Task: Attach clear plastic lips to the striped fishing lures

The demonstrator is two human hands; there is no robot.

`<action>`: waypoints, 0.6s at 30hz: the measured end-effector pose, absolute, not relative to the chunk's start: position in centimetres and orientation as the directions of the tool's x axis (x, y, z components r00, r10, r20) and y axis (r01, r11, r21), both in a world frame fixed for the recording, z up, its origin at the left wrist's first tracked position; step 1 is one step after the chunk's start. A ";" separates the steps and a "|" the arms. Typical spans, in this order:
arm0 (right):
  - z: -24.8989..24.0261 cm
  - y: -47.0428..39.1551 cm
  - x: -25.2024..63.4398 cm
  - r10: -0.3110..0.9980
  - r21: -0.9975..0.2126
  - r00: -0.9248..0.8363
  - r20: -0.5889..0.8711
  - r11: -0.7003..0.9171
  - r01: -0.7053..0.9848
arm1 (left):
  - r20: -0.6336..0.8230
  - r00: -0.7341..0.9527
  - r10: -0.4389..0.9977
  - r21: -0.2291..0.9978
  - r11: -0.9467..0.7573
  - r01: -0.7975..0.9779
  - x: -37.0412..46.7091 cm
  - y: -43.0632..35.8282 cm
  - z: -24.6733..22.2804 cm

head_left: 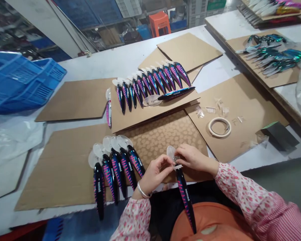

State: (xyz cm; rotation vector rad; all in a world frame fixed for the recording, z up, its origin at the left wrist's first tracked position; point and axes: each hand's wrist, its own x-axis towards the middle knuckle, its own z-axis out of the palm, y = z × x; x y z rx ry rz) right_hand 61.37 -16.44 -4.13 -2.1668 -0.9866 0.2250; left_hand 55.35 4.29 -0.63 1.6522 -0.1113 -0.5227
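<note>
At the table (96,68), seemingly midway through one lure (183,192): pinching strip (178,167) with left hand (154,172), lip (170,152) base with right hand (194,158); unclear whether finished with five lures (118,175) leftward.

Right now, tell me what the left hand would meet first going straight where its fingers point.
The left hand would first meet the pale strip right at its fingertips, across the dark lure; beyond, perhaps the right hand, though depth is unclear.

Single head view: camera above and behind the fingers (163,159), facing forward and down, near range; worktable (90,68) takes in beyond them.
</note>
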 end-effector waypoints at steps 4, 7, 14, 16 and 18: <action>-4.9 -15.9 61.6 0.741 -0.546 0.660 0.123 -0.505 0.668 | -0.231 0.894 -0.384 0.957 -0.257 0.136 55.7 4.3 -0.4; -4.4 -15.8 62.0 0.735 -0.566 0.676 0.064 -0.531 0.631 | -0.144 0.930 -0.338 0.910 -0.414 -0.009 56.1 3.8 -0.3; -2.2 -15.6 62.8 0.703 -0.686 0.701 -0.119 -0.568 0.454 | 0.024 0.970 -0.243 0.689 -0.699 -0.192 57.1 2.6 -0.7; -2.0 -15.7 62.9 0.700 -0.698 0.703 -0.126 -0.566 0.439 | 0.046 0.970 -0.237 0.641 -0.738 -0.211 57.1 2.4 -0.7; -2.0 -15.8 62.8 0.709 -0.732 0.696 -0.116 -0.535 0.423 | 0.067 0.970 -0.233 0.597 -0.769 -0.226 57.1 2.2 -0.7</action>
